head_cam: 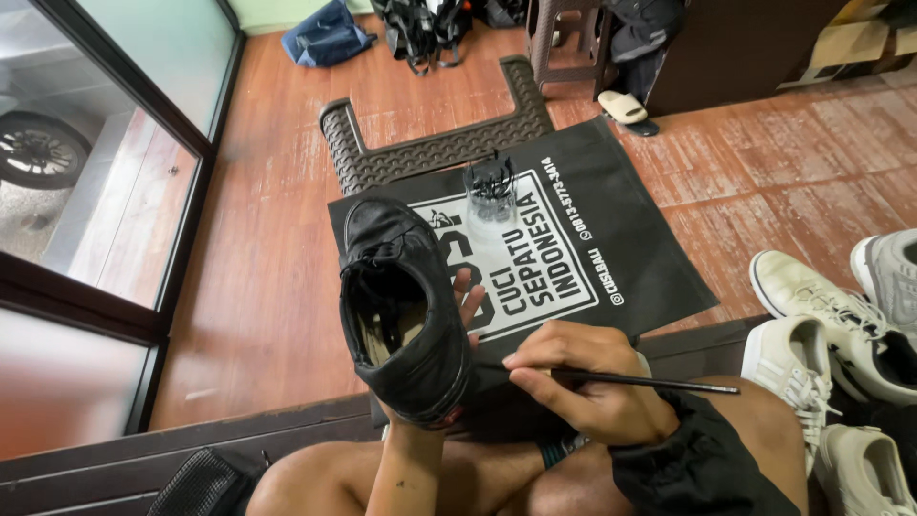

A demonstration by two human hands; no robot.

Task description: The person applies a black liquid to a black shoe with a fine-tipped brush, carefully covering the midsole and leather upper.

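Black leather shoe (pixel 401 311) rests cupped in my left hand (pixel 468 301), fingers closed under it, above the black printed cloth bag (pixel 611 239) on the floor. My right hand (pixel 583 377) pinches a thin black brush (pixel 650 382) against its heel.

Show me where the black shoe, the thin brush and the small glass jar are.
black shoe (pixel 406 315): head view, on its dark inner opening.
thin brush (pixel 659 383): head view, on the middle of its handle.
glass jar (pixel 491 196): head view, on its side wall.

Black cloth bag (pixel 611 229) w/ white rectangular printed label, flat on floor, ctr. Cardboard boxes (pixel 845 43) top right.
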